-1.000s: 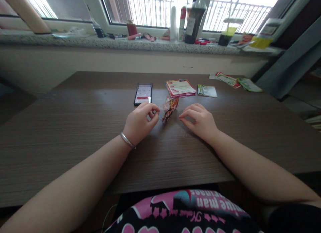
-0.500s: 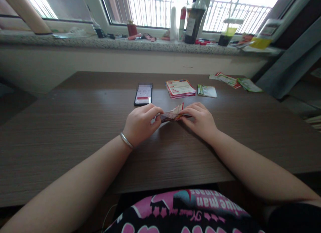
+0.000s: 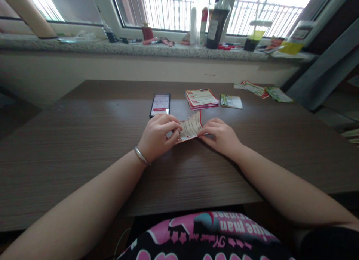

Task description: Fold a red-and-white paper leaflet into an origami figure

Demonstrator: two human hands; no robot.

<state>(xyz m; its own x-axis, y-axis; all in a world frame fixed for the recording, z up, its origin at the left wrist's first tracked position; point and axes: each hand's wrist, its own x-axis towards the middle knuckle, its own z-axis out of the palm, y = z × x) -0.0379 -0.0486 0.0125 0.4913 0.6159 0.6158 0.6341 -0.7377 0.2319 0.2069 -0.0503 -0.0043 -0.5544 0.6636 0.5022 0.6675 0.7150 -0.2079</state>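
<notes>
Between my hands is a creased printed paper card [image 3: 192, 127], cream with lines of text and a red edge, curved up at its far right corner. My left hand [image 3: 162, 136] is closed on its left side, fingertips over the paper. The right edge is pinched by my right hand [image 3: 220, 136], thumb below and fingers on top. Just beyond my left hand lies a black phone [image 3: 160, 104] with a lit screen. Behind the card rests a stack of red-edged printed cards [image 3: 202, 98], and to its right a smaller stack of green and white cards [image 3: 231, 101].
Several loose green and red packets [image 3: 254, 89] lie at the back right of the brown wooden table [image 3: 84, 148]. Beyond it, the granite windowsill [image 3: 174, 52] carries bottles, among them a dark bottle [image 3: 215, 28], and small items. A grey curtain [image 3: 325, 69] hangs at right.
The card was held folded and tilted with its dark side showing; now it is opened out and its text side faces me. Both hands have shifted only slightly.
</notes>
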